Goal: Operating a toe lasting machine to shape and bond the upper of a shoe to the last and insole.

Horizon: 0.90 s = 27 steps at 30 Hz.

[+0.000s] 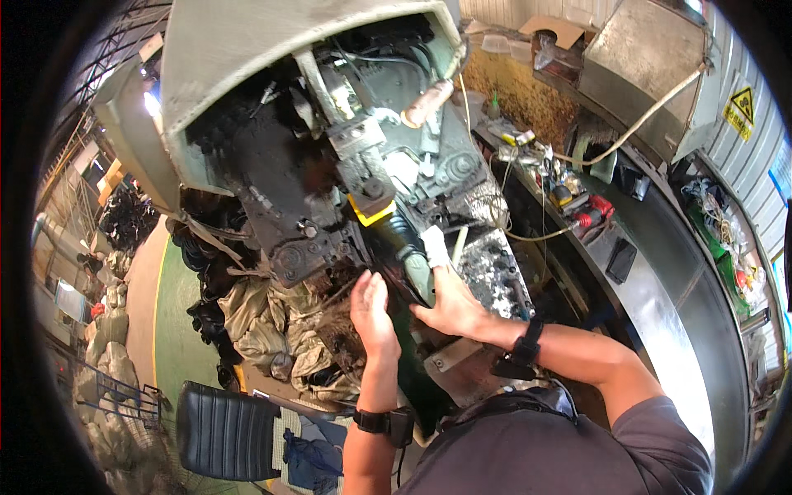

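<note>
hands meet at the front of a large grimy grey-green cast-metal machine (363, 165), low in the middle of the head view. the left hand (373, 313) is raised with fingers together and slightly curled, its fingertips touching a thin black strip of dark material (398, 280) that runs down from the machine's working point; whether it pinches the strip cannot be told. the right hand (452, 307) is spread, palm down, its white-taped forefinger (435, 246) laid along a dark cylindrical metal arm (406, 243) just under a yellow wedge-shaped guard (370, 210); its grip presses flat and closes on nothing. risk, as a judgement: both hands sit right beside the moving head, so a start of the drive could catch a fingertip, and loose tape on the finger could snag. oily surfaces may let the strip slip. a pale hose (652, 111) and cords cross the long steel tabletop (660, 305) on the right, which could be pulled. signs: a yellow triangular warning sign (741, 106) is fixed high on the corrugated wall at far right; a flat brown cardboard piece (551, 29) lies at top centre; tan filled sacks (272, 318) are heaped below the machine at left, near a black ribbed padded seat (227, 429).
</note>
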### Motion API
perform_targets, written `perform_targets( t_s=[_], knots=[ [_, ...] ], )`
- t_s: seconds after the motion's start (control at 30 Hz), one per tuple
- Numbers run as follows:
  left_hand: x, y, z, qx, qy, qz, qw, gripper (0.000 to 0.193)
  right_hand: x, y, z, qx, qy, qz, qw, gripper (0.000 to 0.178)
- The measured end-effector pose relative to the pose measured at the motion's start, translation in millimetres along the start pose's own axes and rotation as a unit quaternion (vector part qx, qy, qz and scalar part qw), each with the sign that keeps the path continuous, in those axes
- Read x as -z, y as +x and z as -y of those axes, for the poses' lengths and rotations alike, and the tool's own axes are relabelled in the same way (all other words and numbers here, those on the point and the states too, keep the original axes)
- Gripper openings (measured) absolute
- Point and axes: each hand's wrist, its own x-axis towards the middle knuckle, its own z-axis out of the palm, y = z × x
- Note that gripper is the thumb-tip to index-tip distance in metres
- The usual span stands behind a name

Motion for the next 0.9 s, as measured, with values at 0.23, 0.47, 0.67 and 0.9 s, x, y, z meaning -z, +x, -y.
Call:
perform_targets(
  t_s=[0.23, 0.47, 0.67, 0.9],
  knots=[
    [-5, -9, -6, -0.035, 0.043, 0.023, 0.998, 0.048, 1, 5, 10, -0.054, 0.021, -0.007, 0.998, 0.078],
    [-4, -2, -53, 0.000, 0.009, -0.031, 0.999, 0.075, 93, -36, 70, -0.210, 0.373, 0.128, 0.895, 0.085],
    [-54, -62, -105, -0.002, -0.107, 0.169, 0.980, 0.041, 119, -153, 48, 0.148, -0.042, 0.076, 0.985, 0.108],
    [-114, -114, -102, 0.010, -0.109, 0.301, 0.947, 0.054, 148, -228, -12, 0.161, 0.160, 0.031, 0.973, 0.129]
  ],
)
